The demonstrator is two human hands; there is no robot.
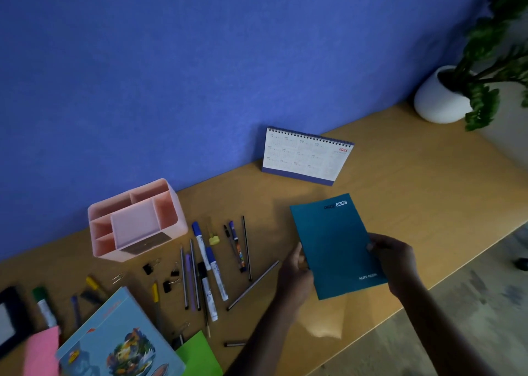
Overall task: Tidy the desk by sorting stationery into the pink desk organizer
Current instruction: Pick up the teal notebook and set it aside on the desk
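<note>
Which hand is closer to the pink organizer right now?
Left. The left hand holds the teal notebook edge facing the pink organizer; the right hand holds the opposite edge, farther away.

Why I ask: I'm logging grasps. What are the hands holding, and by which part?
The teal notebook: left hand grips its left edge, right hand pinches its right edge.

calendar (305, 157): upright, against blue wall (171, 61) | white pot (434, 104): well right of calendar, holds plant (485, 44)
</note>
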